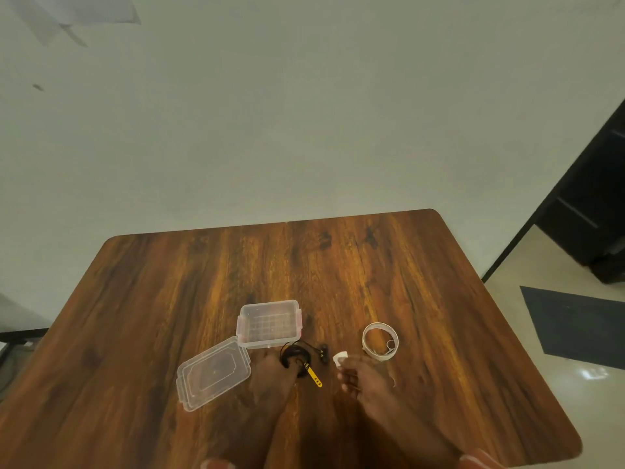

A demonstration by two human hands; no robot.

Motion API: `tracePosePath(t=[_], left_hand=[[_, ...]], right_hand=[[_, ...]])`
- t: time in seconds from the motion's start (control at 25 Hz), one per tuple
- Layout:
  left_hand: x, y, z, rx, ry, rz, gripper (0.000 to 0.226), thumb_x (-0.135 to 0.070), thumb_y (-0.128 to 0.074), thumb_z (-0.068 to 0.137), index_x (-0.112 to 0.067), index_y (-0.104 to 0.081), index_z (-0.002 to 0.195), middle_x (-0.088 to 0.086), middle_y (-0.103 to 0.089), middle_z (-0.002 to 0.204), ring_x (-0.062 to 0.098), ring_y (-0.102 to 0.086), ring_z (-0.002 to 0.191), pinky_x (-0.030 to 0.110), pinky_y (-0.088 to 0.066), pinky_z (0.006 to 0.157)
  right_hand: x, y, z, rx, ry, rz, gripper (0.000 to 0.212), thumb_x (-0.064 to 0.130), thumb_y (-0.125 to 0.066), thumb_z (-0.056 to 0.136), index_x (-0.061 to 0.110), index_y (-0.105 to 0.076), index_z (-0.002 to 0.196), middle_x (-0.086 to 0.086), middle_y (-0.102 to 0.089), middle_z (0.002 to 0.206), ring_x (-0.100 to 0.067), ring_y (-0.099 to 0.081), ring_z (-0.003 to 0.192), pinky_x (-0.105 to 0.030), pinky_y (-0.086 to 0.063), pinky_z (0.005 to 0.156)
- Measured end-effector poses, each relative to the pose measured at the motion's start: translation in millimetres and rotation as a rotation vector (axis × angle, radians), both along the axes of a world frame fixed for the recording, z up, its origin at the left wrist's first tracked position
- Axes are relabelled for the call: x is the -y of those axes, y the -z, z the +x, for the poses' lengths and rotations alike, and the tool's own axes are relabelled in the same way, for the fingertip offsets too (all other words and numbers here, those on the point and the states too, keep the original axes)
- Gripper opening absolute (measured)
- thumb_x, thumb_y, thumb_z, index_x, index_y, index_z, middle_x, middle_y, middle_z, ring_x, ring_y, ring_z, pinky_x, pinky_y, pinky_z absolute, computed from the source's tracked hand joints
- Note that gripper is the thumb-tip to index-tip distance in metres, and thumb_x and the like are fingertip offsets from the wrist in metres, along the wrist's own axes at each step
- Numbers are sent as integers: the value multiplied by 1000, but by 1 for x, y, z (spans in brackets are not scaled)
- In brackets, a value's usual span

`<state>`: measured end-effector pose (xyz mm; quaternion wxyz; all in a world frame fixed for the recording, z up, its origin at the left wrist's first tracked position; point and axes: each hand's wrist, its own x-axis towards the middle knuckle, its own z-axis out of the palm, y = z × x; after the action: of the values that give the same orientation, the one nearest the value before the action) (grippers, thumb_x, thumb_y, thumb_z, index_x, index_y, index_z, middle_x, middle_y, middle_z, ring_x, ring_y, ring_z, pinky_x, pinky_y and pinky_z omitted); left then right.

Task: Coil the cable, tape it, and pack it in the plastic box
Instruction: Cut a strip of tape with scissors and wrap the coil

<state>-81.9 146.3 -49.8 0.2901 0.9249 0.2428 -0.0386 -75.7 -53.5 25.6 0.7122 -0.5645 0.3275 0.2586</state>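
Observation:
A black cable (295, 356) lies coiled on the wooden table (338, 272), its two plugs (323, 351) sticking out to the right and a yellow strap (314, 378) trailing toward me. My left hand (272, 375) pinches the coil against the table. My right hand (363, 377) holds a small white piece of tape (339, 357) at its fingertips, just right of the coil. The clear plastic box (269, 323) stands open behind the coil. The white tape roll (380, 340) lies to the right.
The box's clear lid (213, 373) lies flat to the left of my left hand. Beyond the table's far edge is a pale wall. A dark mat (575, 326) and black furniture (595, 211) sit on the floor at the right.

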Motion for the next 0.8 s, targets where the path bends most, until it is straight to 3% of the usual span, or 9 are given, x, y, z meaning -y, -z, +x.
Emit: tracePosePath(t=[0.2, 0.36, 0.48, 0.6, 0.68, 0.8], left_hand=[[-3, -6, 25, -108, 89, 107, 40, -39, -64, 80, -14, -65, 111, 5, -62, 113, 25, -56, 108, 39, -52, 90], [-2, -4, 36, -124, 114, 165, 37, -31, -63, 82, -11, -65, 113, 8, -65, 115, 27, -60, 109, 37, -53, 91], [-6, -7, 39, -85, 33, -41, 21, -25, -63, 77, -12, -69, 92, 6, -73, 91, 22, -68, 86, 36, -58, 79], [-14, -21, 41, -103, -12, -396, 8, -9, -62, 79, -13, -69, 76, 3, -72, 67, 19, -68, 66, 38, -60, 75], [-19, -36, 38, -94, -17, -644, 18, 6, -58, 82, -6, -71, 77, 10, -70, 63, 24, -64, 64, 42, -55, 75], [-24, -62, 31, -9, 66, -698, 21, 3, -55, 93, -8, -71, 90, 8, -71, 72, 22, -66, 73, 30, -55, 72]], right_hand=[[10, 2, 0, 36, -11, -67, 14, -3, -70, 82, 5, -68, 94, -11, -73, 73, -17, -67, 62, -26, -52, 52], [11, 2, -1, 21, -21, -67, 17, -3, -70, 83, 4, -68, 99, -11, -76, 75, -16, -69, 62, -26, -53, 52], [7, 1, 2, 13, -2, -25, 18, -6, -67, 84, 1, -67, 100, -12, -74, 73, -17, -67, 60, -27, -54, 52], [-3, -1, 3, -9, 4, 24, 20, -8, -65, 84, -1, -66, 103, -14, -73, 71, -18, -67, 58, -28, -55, 52], [-11, -4, 4, -22, 17, 56, 20, -9, -65, 84, -2, -65, 103, -15, -73, 71, -19, -68, 59, -29, -56, 52], [-24, -15, 7, -11, 41, 113, 18, -8, -66, 84, 0, -63, 101, -17, -73, 74, -21, -69, 62, -30, -58, 56]])
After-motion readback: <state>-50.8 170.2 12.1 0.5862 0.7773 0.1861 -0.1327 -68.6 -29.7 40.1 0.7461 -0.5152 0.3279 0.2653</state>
